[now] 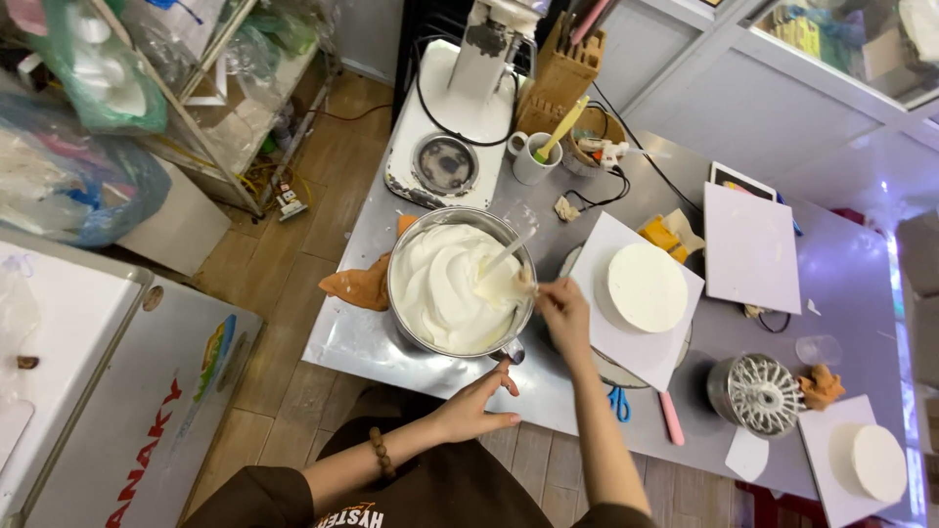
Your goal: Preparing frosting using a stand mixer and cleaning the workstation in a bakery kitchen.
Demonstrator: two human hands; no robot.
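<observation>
A big steel bowl (401, 303) full of white cream stands at the left end of the steel table (851, 264). My right hand (564, 311) grips a spatula (504, 277) by its handle, its cream-coated blade resting at the bowl's right rim. My left hand (476, 403) lies with fingers spread at the table's near edge, just below the bowl, touching near its base. To the right, a round white cake (646, 286) sits on a white square board (636, 347) on a turntable.
Stand mixer base (445, 147), mug with a yellow spatula (533, 156) and knife block (562, 73) at the back. White board (750, 249), steel wire whisk head (758, 393), second small cake (877, 462), pink-handled tool (671, 418), orange cloth (360, 286). Shelves and a chest freezer (98, 391) on the left.
</observation>
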